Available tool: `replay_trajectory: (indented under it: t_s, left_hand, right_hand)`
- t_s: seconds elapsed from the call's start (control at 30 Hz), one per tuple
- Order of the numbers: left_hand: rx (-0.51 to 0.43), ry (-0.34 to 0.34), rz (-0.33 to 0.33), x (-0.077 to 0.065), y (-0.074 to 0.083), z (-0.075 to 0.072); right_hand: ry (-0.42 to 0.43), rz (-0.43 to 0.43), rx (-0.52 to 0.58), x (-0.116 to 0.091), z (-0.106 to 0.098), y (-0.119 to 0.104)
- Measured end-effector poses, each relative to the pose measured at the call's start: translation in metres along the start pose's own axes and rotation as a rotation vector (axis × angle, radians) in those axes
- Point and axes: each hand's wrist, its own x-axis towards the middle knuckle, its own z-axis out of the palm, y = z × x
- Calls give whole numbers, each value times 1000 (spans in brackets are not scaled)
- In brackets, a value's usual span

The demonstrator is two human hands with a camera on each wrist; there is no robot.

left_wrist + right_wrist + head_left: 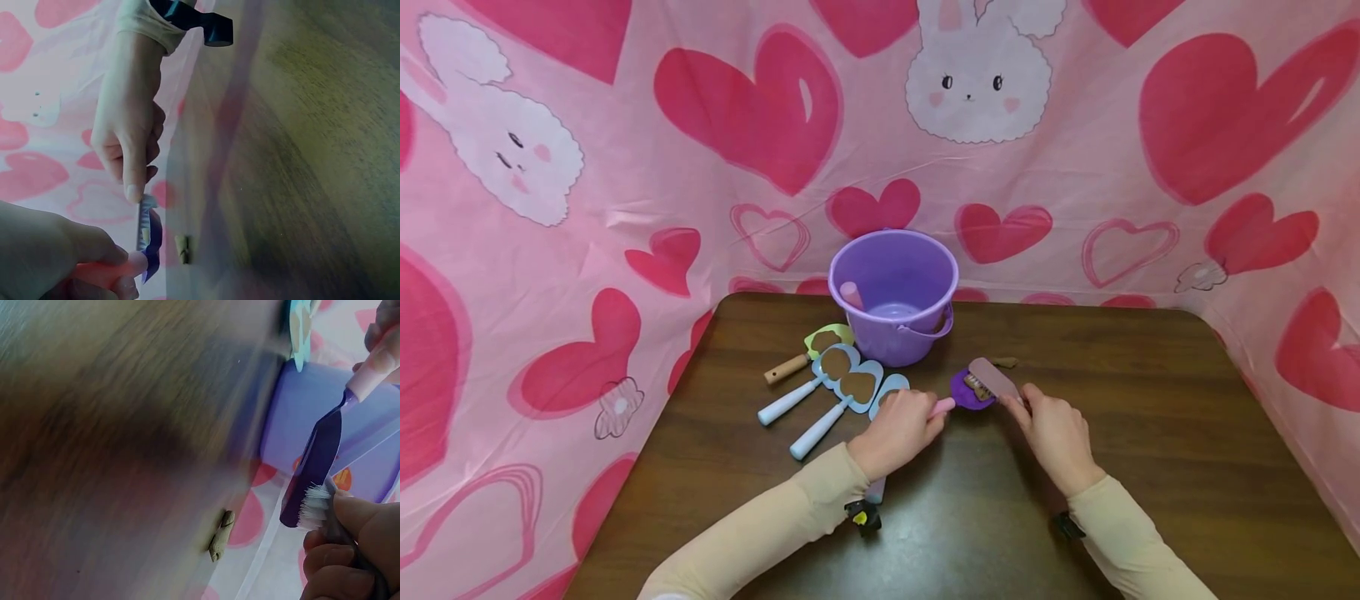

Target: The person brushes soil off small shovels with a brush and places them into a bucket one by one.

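Observation:
My left hand [898, 427] grips the pink handle [942, 407] of a small toy shovel with a purple blade [972, 392], held above the table. A brownish patch shows on the blade's upper face. My right hand [1060, 435] holds a greyish-pink brush [994, 377] by its end. The brush's white bristles [314, 503] touch the blade in the right wrist view. In the left wrist view, the left hand [50, 250] is curled round the handle, and the right thumb lies along the brush.
A purple bucket [898, 333] stands at the back, with a pink handle [851, 293] poking up inside. Left of it lie light-blue shovels [820, 431] and a green shovel [787, 368] with a wooden handle. A small brown piece [222, 536] lies beyond the brush.

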Motion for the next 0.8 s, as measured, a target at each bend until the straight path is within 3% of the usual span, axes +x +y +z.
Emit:
replay_trajectory:
  t_s: [0.2,0.47,0.8]
  left_hand:
    - [12,3,-19,-1,0,3]
    - [54,19,-20,0,-2,5]
    - [-10,-1,-12,-1,-3,2]
  right_hand:
    - [37,2,20,-1,-1,-2]
    - [23,-114,31,-5,3,-7]
    - [-22,-3,21,1,-2,-1]
